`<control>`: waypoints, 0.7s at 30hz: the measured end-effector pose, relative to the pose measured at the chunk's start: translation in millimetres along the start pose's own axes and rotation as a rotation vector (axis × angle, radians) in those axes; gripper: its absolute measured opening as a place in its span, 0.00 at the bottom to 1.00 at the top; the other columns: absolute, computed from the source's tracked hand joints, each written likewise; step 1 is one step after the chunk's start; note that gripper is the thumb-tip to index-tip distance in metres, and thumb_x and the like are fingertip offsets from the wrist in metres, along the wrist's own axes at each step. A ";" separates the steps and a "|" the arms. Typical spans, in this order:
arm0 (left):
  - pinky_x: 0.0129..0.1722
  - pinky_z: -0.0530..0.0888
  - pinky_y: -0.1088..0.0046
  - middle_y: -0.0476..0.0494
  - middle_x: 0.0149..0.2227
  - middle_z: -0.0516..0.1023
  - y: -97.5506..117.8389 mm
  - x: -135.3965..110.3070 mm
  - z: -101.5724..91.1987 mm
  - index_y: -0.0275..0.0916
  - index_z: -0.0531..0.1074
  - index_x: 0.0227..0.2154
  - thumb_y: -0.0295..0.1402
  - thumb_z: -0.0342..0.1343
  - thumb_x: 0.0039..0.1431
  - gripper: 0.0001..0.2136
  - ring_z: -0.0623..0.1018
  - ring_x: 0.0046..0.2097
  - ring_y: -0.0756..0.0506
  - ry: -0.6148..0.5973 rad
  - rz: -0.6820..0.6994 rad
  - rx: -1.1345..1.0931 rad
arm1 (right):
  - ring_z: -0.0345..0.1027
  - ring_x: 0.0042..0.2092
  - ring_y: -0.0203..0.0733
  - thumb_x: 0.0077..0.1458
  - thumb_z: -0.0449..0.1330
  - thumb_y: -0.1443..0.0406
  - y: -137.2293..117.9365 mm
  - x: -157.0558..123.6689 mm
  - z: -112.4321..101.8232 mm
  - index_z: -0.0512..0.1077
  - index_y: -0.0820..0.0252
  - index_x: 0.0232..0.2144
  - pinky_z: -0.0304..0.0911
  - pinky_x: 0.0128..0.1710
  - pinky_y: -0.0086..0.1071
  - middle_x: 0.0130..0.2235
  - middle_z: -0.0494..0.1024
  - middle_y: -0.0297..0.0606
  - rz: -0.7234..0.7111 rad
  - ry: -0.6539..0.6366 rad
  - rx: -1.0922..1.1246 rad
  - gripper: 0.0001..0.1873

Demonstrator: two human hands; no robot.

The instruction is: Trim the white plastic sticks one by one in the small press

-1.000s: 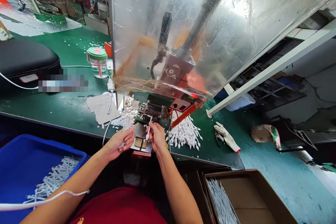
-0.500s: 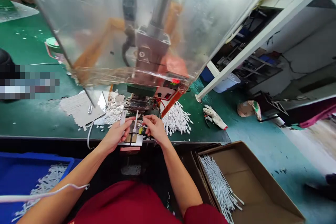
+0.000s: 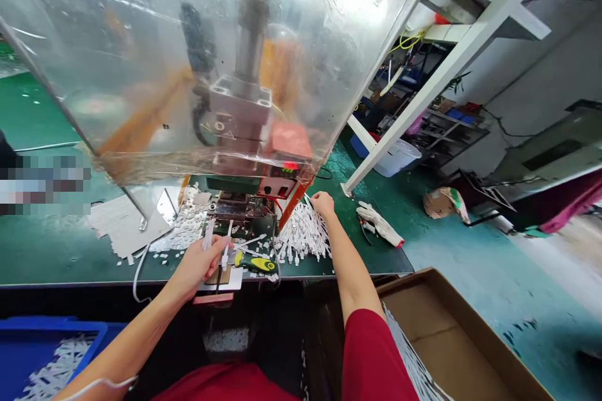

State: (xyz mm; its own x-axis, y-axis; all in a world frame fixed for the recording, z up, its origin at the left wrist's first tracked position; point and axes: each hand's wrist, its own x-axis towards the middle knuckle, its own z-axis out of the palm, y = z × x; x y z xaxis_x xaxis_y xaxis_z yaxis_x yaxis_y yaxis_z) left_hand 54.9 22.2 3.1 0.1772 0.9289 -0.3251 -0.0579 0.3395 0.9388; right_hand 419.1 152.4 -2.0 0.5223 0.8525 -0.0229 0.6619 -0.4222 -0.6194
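In front of the press machine (image 3: 234, 208), my left hand (image 3: 202, 264) is closed around thin white strips (image 3: 208, 235) that stick up past its fingers. Just right of those fingers, another white strip (image 3: 226, 250) with a wider end lies in the machine's work spot. My right hand (image 3: 323, 203) reaches to the far right side of a pile of white strips (image 3: 301, 232). Its fingers are curled together there, and whatever they grip is too small to make out. A yellow-and-black handled tool (image 3: 258, 263) lies between my hands.
A cloudy plastic shield (image 3: 155, 75) hangs over the machine. White scraps (image 3: 185, 225) and cardboard sheets (image 3: 113, 216) lie to its left. A white glove (image 3: 380, 223) rests at the right. Below stand a blue bin (image 3: 96, 348) and a cardboard box (image 3: 451, 326).
My right hand has left the work spot and moved right and away to the strip pile. My left hand stays by the machine with its strips. The whole view has shifted.
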 end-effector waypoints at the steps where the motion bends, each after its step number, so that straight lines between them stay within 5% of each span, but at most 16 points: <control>1: 0.14 0.50 0.81 0.59 0.12 0.56 0.7 0.9 1.8 0.37 0.70 0.26 0.52 0.60 0.51 0.20 0.55 0.14 0.55 0.005 0.012 0.010 | 0.73 0.37 0.47 0.38 0.61 0.73 -2.3 3.7 2.5 0.71 0.61 0.15 0.61 0.37 0.31 0.28 0.80 0.47 0.009 -0.001 0.006 0.06; 7: 0.14 0.50 0.81 0.59 0.12 0.55 3.9 -11.6 0.3 0.39 0.65 0.20 0.49 0.62 0.50 0.20 0.55 0.14 0.56 0.004 0.033 -0.004 | 0.72 0.36 0.45 0.43 0.61 0.68 -12.9 -4.6 -7.0 0.72 0.62 0.22 0.62 0.34 0.30 0.31 0.80 0.48 -0.004 0.142 0.142 0.02; 10: 0.13 0.48 0.82 0.57 0.13 0.58 6.1 -25.8 -12.5 0.38 0.64 0.19 0.47 0.62 0.51 0.20 0.55 0.14 0.57 -0.066 0.007 -0.105 | 0.69 0.29 0.38 0.50 0.59 0.59 -14.4 -40.4 -21.6 0.73 0.62 0.35 0.63 0.27 0.28 0.34 0.79 0.43 -0.030 0.200 0.310 0.13; 12: 0.12 0.46 0.82 0.56 0.14 0.60 7.8 -31.2 -23.6 0.38 0.63 0.19 0.45 0.62 0.52 0.19 0.56 0.15 0.57 -0.067 0.008 -0.253 | 0.65 0.23 0.33 0.48 0.61 0.55 -15.8 -80.7 -26.6 0.71 0.61 0.38 0.60 0.22 0.26 0.33 0.78 0.38 -0.055 0.171 0.609 0.18; 14: 0.12 0.44 0.83 0.54 0.17 0.64 8.8 -32.3 -33.2 0.37 0.66 0.23 0.42 0.62 0.53 0.16 0.59 0.15 0.57 -0.068 -0.009 -0.384 | 0.59 0.20 0.29 0.43 0.68 0.54 -20.4 -129.7 -22.8 0.71 0.60 0.32 0.56 0.18 0.24 0.28 0.75 0.33 -0.053 0.045 0.953 0.19; 18: 0.10 0.47 0.85 0.55 0.20 0.68 6.3 -31.0 -39.8 0.37 0.71 0.39 0.35 0.64 0.52 0.13 0.60 0.15 0.57 -0.138 -0.063 -0.546 | 0.51 0.15 0.26 0.44 0.69 0.52 -44.2 -217.2 15.8 0.69 0.59 0.24 0.49 0.13 0.22 0.20 0.70 0.28 0.038 -0.383 1.068 0.19; 21: 0.10 0.48 0.85 0.55 0.19 0.65 1.9 -32.7 -39.4 0.36 0.71 0.32 0.36 0.62 0.56 0.09 0.60 0.15 0.57 -0.209 -0.084 -0.624 | 0.47 0.14 0.25 0.46 0.67 0.51 -69.4 -244.9 54.4 0.67 0.59 0.22 0.45 0.12 0.22 0.16 0.67 0.26 0.045 -0.546 1.092 0.20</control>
State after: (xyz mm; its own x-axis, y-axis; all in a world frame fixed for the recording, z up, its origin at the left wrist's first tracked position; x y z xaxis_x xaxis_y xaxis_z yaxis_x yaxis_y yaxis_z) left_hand 10.3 -1.8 11.1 0.3894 0.8686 -0.3065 -0.5823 0.4900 0.6487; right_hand 216.0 -10.3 3.9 0.0647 0.9721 -0.2253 -0.2877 -0.1980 -0.9370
